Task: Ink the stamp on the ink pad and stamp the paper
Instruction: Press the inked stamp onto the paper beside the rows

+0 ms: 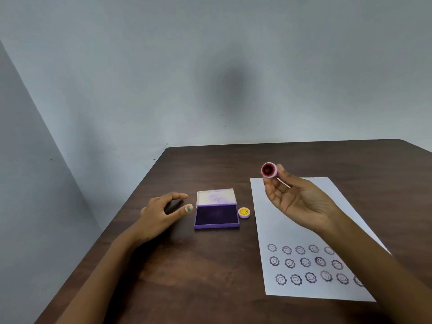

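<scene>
Already we have three rows of prints on the paper (292, 220). Our right hand (297, 202) pinches the stamp (269, 170), face up, above it; our left hand (161, 213) hovers slack beside the open ink pad (216, 215). Inking comes next, we judge.

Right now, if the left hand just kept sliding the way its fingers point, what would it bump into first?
Most likely the ink pad: the left hand lies open on the table, fingers aimed right at the pad's near-left edge. A small gap separates them, though depth is hard to judge.
</scene>
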